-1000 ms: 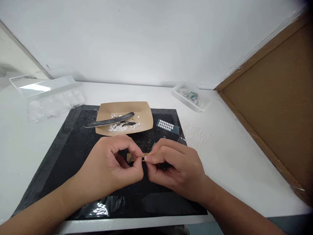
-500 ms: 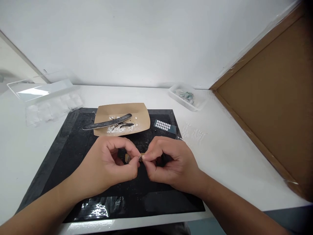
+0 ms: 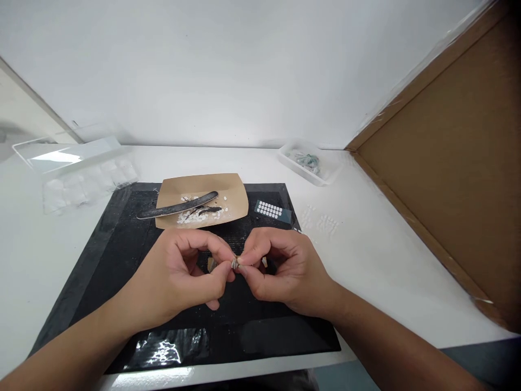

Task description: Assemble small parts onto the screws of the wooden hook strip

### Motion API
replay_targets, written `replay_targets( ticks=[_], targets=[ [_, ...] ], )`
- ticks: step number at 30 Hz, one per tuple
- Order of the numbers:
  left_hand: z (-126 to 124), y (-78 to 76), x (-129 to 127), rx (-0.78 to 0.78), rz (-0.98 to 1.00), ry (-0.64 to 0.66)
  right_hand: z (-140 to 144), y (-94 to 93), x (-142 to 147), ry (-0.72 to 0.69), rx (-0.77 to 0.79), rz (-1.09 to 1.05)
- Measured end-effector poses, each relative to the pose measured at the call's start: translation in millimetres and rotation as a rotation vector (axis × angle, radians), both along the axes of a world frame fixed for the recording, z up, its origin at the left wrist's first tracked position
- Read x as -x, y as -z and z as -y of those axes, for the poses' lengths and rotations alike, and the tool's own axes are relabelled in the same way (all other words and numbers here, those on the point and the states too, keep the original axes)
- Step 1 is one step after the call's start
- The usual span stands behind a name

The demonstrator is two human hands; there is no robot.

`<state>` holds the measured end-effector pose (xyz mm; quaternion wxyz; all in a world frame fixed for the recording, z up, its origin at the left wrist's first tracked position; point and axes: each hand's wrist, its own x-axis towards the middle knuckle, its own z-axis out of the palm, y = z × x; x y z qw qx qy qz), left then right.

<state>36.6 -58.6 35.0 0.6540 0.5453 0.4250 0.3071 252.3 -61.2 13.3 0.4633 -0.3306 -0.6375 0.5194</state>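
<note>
My left hand [image 3: 185,277] and my right hand [image 3: 280,269] meet over the middle of a black mat [image 3: 122,244]. Between the thumbs and forefingers of both hands sits a tiny pale piece [image 3: 235,263], pinched from each side. A small tan bit [image 3: 210,264] shows just behind my left fingers; what it is I cannot tell. Behind the hands lies a brown paper tray [image 3: 236,193] with white crumbs, a long dark nail file [image 3: 179,205] and a small dark tool [image 3: 205,209].
A dark sheet of white dots [image 3: 272,209] lies on the mat's far right. Loose white bits [image 3: 323,221] rest on the white table. A clear tray [image 3: 305,160] stands at the back, a clear compartment box [image 3: 81,174] at the left, a brown board [image 3: 456,179] along the right.
The hands stay pinched together on the tiny piece. My right fingers have spread slightly, and the view has drifted a little, so the scene sits lower and to the left.
</note>
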Motion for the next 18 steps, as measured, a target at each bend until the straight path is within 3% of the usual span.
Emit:
replay_targets(
  ticks=[10,18],
  targets=[
    [0.1,-0.4,1.6,-0.005,0.057,0.014,-1.2,0.8,-0.2,-0.019,0.053,-0.031],
    [-4.5,-3.6,3.9,-0.034,0.078,0.081,-4.1,-2.3,-4.0,-0.045,-0.073,-0.025]
  ],
)
